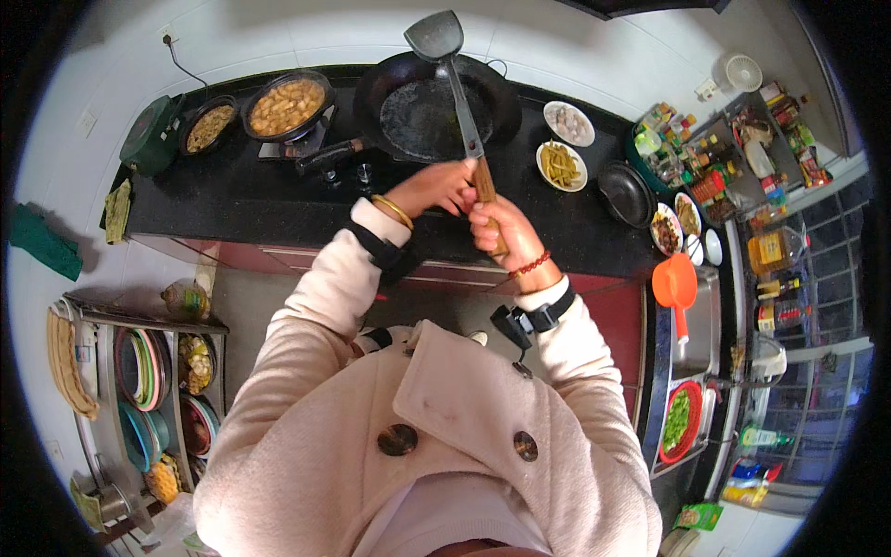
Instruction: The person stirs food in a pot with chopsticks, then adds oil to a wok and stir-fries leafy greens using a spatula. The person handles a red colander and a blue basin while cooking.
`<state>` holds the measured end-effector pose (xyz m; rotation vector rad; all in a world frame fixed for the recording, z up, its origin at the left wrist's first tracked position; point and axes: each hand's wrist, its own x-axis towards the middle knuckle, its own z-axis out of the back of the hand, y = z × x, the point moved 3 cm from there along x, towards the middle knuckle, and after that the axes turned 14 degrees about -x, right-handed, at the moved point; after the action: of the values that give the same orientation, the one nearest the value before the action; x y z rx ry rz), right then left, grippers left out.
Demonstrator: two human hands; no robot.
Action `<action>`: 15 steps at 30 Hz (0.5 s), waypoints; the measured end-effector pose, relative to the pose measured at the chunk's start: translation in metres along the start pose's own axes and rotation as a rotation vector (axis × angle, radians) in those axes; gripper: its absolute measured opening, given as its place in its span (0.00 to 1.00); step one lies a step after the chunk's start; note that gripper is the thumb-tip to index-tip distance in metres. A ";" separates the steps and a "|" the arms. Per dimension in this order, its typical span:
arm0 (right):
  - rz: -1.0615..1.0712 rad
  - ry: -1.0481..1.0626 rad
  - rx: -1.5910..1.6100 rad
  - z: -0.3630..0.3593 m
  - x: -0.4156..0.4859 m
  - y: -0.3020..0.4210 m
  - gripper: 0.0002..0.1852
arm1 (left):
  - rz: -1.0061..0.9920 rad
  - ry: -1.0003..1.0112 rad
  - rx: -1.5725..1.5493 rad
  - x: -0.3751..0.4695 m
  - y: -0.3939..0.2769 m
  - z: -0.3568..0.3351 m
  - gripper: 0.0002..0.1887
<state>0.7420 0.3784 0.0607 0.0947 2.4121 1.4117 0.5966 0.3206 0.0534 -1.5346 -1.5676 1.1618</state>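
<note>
My right hand [507, 226] is wrapped around the wooden handle of a wok spatula [465, 104]. Its metal blade points up and away, above the far rim of a dark wok [424, 115] on the stove. The inside of the wok looks dark and bare, and its side handle [330, 154] points left towards me. My left hand [442, 188] is at the upper part of the spatula's wooden handle, fingertips close against it; whether they grip it is hard to see.
Left of the wok, a pot of cubed food [287, 106] sits over a lit burner, beside a dark pan of food [210, 129]. To the right are a bowl of green strips [561, 166], a bowl of pale pieces [569, 123], a black pan [626, 193] and an orange ladle [674, 282] by the sink.
</note>
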 end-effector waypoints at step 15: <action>0.096 -0.433 -0.216 0.071 -0.066 -0.009 0.15 | -0.033 -1.025 1.194 -0.109 -0.028 0.180 0.20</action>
<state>0.8280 0.4183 0.0383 0.4210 1.9171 1.5032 0.4335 0.1881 0.0219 -0.0699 -0.9193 2.4169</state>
